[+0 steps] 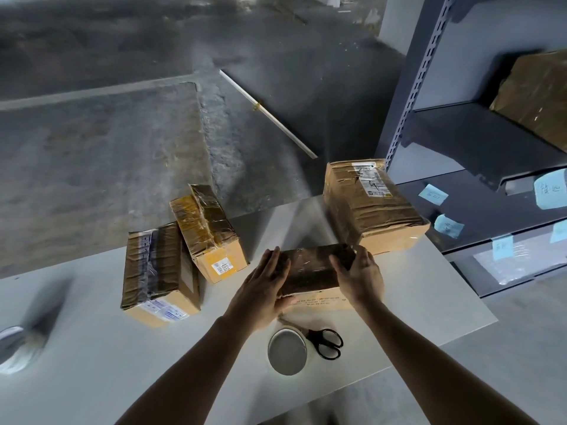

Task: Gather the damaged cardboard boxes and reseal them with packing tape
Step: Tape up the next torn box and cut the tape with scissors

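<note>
Head view, standing at a pale bench (92, 348). A grey shelf unit (460, 142) on the right has blue notes (433, 194) stuck to its edges and a shelved carton (534, 93). Two crumpled, taped boxes lie at bench left, the flat box (153, 271) touching the tilted box (208, 231). A large box (371, 210) sits at the far right corner. A tape roll (287, 351) and black scissors (326, 343) lie side by side, just nearer than the hands. A blurred object (18, 348) sits at the left edge. The small box (313, 268) rests mid-bench, just in front of the large box. The left hand (264, 289) clasps its left end, fingers over the top and thumb on the near face. The right hand (359, 274) curls round its right end.
</note>
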### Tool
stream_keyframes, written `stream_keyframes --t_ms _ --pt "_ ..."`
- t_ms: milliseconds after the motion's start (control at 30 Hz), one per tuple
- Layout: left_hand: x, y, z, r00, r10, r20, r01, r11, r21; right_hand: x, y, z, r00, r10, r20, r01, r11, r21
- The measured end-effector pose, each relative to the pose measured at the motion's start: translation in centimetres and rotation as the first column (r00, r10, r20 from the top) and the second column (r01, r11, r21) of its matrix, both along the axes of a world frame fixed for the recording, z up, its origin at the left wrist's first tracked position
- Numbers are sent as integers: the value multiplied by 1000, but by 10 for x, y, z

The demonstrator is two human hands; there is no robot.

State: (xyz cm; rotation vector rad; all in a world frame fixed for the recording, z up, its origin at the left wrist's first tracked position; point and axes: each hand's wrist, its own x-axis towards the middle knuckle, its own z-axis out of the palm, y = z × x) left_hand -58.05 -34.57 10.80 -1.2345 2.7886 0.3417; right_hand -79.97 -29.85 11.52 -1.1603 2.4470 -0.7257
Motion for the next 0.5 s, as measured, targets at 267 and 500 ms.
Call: stream_keyframes --t_ms 267,500 --pt "9 -4 5 995 -14 -101 26 992 120 -12 2 -4 999 13 -29 -16 995 -99" --pt "25 0 23 907 392 -154 -273 825 496 -11 15 18 993 122 1 -122 993 5"
